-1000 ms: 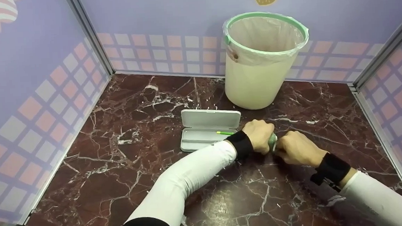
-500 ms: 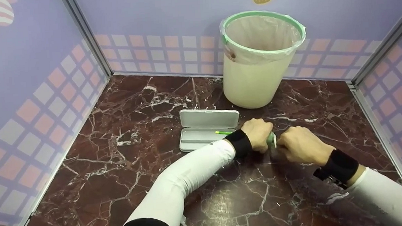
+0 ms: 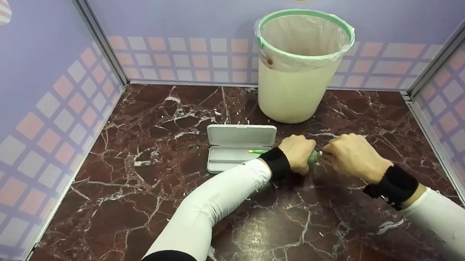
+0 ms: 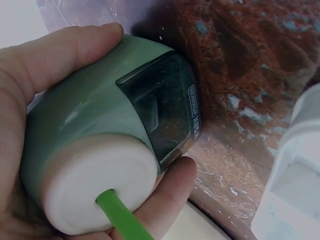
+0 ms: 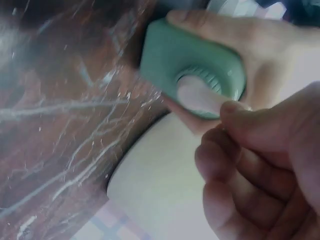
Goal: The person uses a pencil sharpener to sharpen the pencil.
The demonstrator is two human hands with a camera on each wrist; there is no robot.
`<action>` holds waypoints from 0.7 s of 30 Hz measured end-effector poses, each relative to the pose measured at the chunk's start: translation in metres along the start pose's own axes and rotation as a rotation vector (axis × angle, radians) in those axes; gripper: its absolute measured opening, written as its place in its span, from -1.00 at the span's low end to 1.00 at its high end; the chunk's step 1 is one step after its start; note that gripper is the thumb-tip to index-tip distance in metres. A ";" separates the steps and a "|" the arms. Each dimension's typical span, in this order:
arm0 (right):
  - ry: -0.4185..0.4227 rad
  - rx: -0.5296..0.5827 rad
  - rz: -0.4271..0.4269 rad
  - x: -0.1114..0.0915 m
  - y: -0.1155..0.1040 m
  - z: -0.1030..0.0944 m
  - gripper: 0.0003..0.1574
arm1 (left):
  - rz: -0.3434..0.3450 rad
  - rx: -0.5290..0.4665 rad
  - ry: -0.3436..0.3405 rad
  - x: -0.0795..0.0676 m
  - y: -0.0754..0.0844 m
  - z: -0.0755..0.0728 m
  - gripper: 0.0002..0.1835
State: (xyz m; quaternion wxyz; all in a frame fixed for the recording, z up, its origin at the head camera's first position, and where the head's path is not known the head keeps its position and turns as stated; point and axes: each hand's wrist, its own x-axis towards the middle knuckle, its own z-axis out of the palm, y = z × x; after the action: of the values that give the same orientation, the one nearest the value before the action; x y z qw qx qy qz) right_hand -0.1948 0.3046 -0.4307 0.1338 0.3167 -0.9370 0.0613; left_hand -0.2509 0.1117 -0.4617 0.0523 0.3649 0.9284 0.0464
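My left hand grips a green hand-crank pencil sharpener, its thumb and fingers wrapped round the body. The sharpener has a dark clear shavings drawer and a round pale front. A green pencil sticks out of the hole in that front. On the opposite side, my right hand pinches the pale crank handle between thumb and forefinger. In the head view, most of the sharpener is hidden behind the left hand; a green length with a yellow end overlaps the pencil case beside the left wrist.
A white pencil case lies with its lid up, left of the hands. Behind it stands a cream waste bin with a green rim and clear liner. Patterned panels enclose the marbled table, where small white bits are scattered.
My right hand has moved up and slightly right in the head view, carrying the crank handle round. My left hand stays in place on the sharpener.
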 end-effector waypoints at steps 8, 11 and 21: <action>-0.038 0.025 0.071 0.009 0.005 -0.004 -0.66 | 0.016 0.003 0.007 0.000 -0.003 0.001 -0.49; -0.014 0.024 0.097 0.015 0.011 0.002 -0.72 | 0.008 0.008 0.006 0.000 -0.003 0.001 -0.48; -0.058 0.106 0.129 0.028 0.037 0.049 -0.63 | 0.007 0.066 -0.006 0.003 0.001 0.003 -0.55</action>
State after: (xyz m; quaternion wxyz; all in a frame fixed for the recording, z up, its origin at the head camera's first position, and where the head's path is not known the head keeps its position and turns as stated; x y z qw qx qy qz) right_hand -0.2489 0.3082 -0.4702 0.0854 0.2642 -0.9544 0.1098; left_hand -0.2525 0.1146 -0.4653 0.0427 0.3698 0.9280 0.0148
